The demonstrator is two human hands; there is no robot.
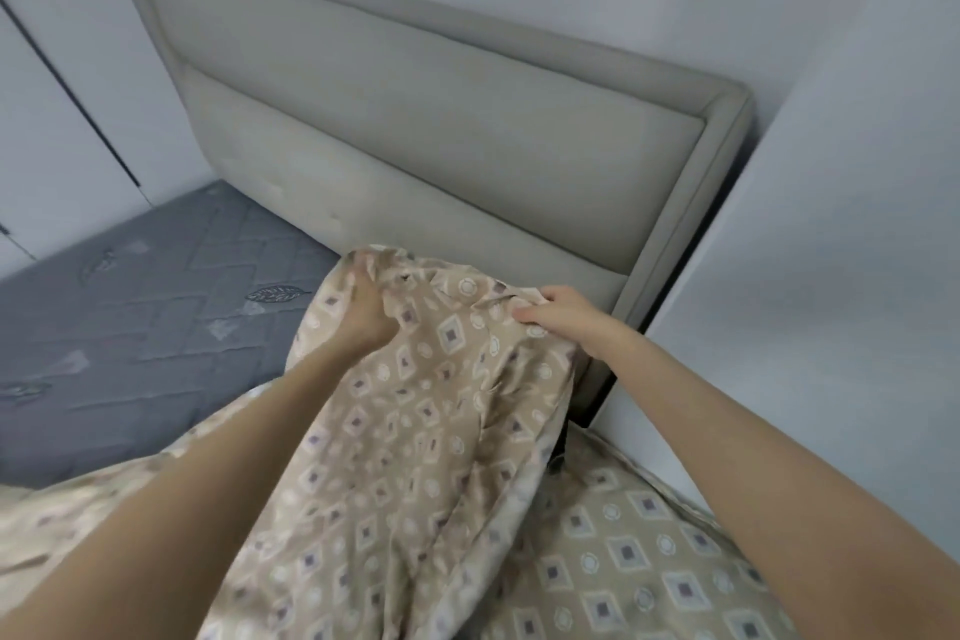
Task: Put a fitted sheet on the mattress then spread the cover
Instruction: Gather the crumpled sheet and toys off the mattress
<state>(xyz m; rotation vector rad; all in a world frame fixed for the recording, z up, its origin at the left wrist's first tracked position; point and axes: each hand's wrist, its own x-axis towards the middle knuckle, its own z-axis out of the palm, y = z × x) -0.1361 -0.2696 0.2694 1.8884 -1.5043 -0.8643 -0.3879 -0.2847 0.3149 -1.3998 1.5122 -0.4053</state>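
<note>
Bare grey mattress (130,327), padded headboard (415,120)

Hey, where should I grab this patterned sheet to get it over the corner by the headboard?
Grip the sheet at its bunched top edge, where the left hand and right hand already pinch it. Come from above, knuckles up, toward the headboard: the gathered hem sits there, and the grey mattress is bare to the left.

Two bare forearms reach in from the bottom edge, with no sleeve, watch or bracelet on either. The left hand (366,312) and right hand (563,314) wear no gloves (ringless on the fingers that show).
</note>
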